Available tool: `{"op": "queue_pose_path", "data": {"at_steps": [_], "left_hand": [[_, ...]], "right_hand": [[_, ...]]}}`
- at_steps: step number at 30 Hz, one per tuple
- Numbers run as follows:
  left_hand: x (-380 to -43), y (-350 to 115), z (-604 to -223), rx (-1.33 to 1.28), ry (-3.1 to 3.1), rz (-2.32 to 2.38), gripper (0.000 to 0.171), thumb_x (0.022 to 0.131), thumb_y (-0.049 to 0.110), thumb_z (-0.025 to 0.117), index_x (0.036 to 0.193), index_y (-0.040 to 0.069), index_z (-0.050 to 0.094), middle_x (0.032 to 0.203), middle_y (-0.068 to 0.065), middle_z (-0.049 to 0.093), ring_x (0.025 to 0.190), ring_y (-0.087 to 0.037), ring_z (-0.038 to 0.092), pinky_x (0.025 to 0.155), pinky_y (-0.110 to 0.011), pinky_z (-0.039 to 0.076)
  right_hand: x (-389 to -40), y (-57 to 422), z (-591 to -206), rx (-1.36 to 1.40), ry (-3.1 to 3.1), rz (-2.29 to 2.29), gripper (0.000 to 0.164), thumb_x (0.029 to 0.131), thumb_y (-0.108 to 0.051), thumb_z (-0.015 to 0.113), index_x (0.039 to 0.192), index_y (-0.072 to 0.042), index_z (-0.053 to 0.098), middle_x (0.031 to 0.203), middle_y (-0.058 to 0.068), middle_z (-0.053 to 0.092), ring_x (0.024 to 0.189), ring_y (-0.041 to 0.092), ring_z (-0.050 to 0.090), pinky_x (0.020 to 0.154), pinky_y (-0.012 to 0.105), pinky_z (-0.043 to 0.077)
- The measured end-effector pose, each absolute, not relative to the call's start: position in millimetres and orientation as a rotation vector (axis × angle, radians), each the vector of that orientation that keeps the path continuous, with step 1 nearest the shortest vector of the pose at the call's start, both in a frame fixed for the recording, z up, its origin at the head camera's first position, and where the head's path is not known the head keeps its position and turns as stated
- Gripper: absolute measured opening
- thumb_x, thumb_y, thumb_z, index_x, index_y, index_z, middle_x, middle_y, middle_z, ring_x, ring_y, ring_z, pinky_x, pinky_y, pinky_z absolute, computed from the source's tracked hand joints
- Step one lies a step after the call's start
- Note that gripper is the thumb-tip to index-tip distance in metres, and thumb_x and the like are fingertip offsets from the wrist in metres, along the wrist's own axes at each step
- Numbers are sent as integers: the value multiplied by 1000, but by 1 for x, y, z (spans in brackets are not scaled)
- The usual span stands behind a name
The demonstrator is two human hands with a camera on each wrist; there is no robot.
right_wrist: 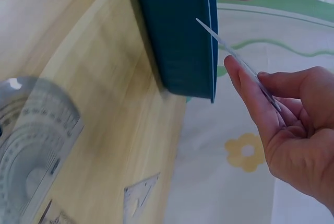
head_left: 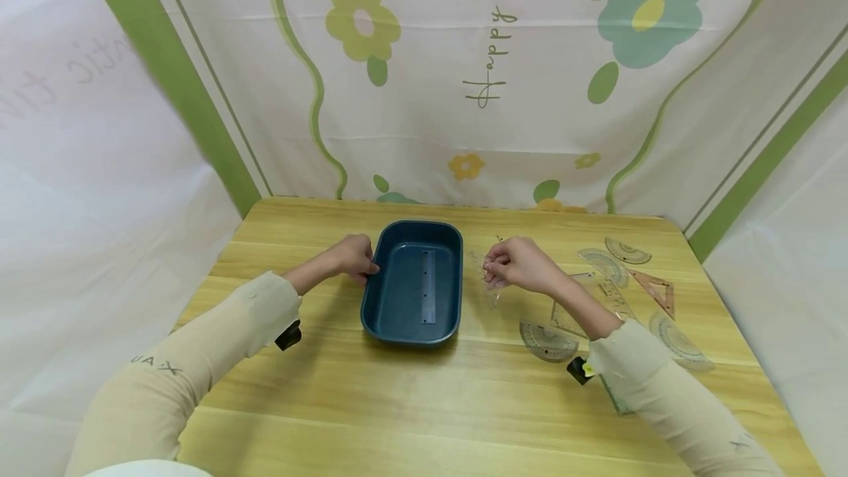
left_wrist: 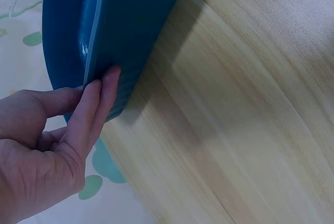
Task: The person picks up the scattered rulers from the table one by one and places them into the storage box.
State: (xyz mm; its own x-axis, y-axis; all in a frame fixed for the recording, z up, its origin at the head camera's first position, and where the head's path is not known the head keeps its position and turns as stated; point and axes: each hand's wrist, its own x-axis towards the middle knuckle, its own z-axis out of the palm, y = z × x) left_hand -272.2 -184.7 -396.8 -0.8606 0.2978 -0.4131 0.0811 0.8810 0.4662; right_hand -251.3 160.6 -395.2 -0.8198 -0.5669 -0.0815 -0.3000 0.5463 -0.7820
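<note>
My left hand (head_left: 355, 258) pinches the left rim of a dark blue rectangular tray (head_left: 412, 335), thumb inside and fingers along the outer wall (left_wrist: 133, 31). Inside the tray lies a clear straight ruler (head_left: 428, 289). To the right of the tray, my right hand (head_left: 520, 265) holds a thin clear plastic piece (right_wrist: 235, 54) between thumb and fingers. The right wrist view shows this piece nearly edge-on, pointing toward the tray; its full outline cannot be made out. A clear set square (right_wrist: 138, 199) lies on the table below that hand.
Around and beneath the right forearm lie several clear protractors, one near the front (head_left: 548, 342) and one at the back (head_left: 627, 251). An orange set square (head_left: 656, 291) and a clear rectangular template (head_left: 563, 315) are there too. A printed curtain (head_left: 424, 116) hangs behind the wooden table (head_left: 424, 411).
</note>
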Motion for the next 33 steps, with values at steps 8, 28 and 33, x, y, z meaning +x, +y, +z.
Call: {"op": "queue_pose_path", "data": {"at_steps": [8,28,33], "left_hand": [[-270,-186,-397,258,2554,622,45,95,10,67,53,12,52,65,-16,70,74,-28,75,69,-29,60],[-270,-185,-394,260,2552,644,47,95,9,67,52,12,50,55,-7,64,76,-30,75,70,-26,59],[-271,-185,-395,271,2562,626,38,95,10,67,58,6,61,65,-14,71,71,-27,75,70,-26,59]], "right_hand": [[-254,138,-391,-745,2432,-1178,18,100,-5,57,100,8,69,83,15,74,76,30,75,63,26,60],[-263,95,-386,-780,2475,-1103,13,97,-6,63,95,3,72,80,11,73,69,20,73,63,28,61],[-266,84,-391,-852,2489,-1034,13,97,-6,63,96,4,72,79,10,73,66,14,72,63,29,61]]}}
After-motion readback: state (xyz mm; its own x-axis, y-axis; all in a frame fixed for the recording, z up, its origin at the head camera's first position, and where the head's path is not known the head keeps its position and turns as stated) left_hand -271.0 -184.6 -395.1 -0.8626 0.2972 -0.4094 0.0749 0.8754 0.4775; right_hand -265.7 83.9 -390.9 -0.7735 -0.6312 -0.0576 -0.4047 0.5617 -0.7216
